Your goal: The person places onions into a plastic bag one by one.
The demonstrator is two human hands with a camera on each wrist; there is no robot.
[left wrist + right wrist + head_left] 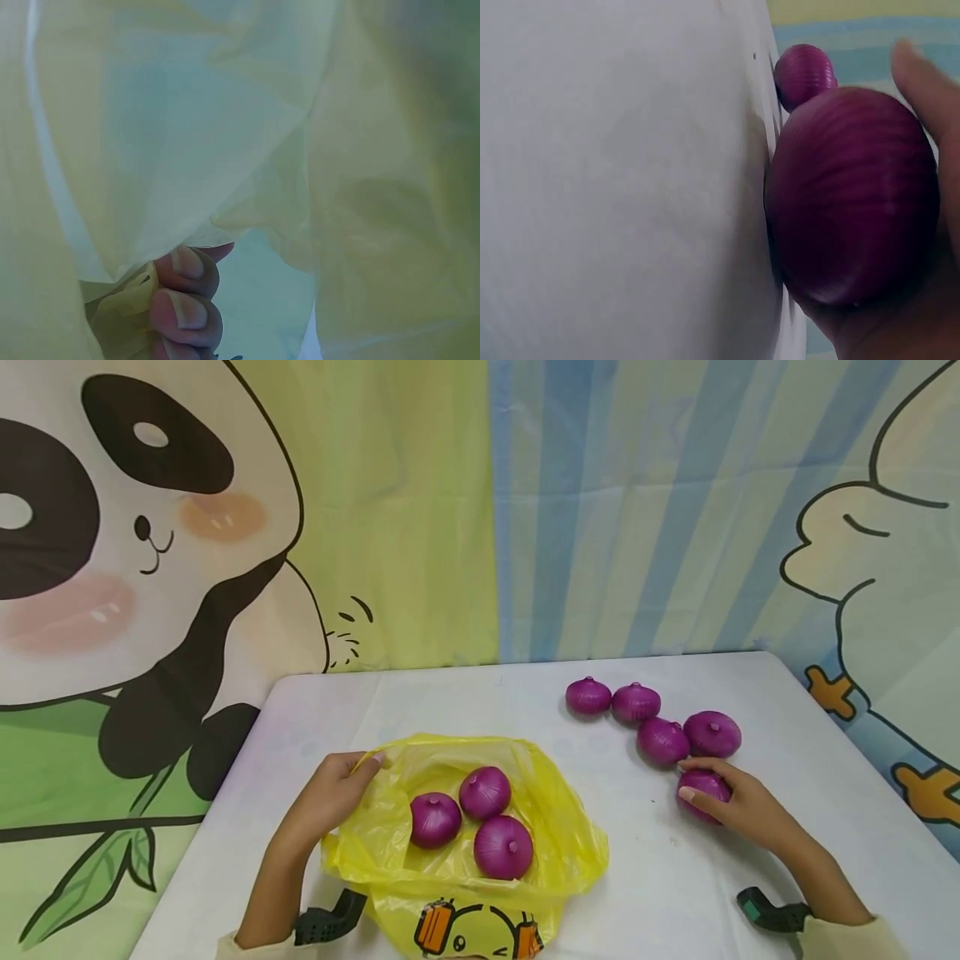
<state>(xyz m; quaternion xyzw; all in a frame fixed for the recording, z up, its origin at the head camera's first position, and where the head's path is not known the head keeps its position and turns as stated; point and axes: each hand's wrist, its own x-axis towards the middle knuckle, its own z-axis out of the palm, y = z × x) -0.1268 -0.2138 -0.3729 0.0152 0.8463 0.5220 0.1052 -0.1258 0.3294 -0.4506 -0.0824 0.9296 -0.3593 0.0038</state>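
Note:
My left hand (341, 789) grips the rim of a yellow plastic bag (585, 852) at its left side. In the left wrist view, curled fingers (184, 322) hold the bunched film. Three purple onions lie inside the open bag, one of them the front onion (503, 847). On the right of the table, my right hand (742, 802) has its thumb and fingers round another purple onion (703, 787). That onion (851, 199) fills the middle of the right wrist view, close against the white surface.
Several more purple onions sit beyond my right hand, among them a far-left onion (588, 697) and a right onion (712, 733). They stand on a white-covered table (450, 693). A printed cloth (420, 527) hangs right behind its back edge.

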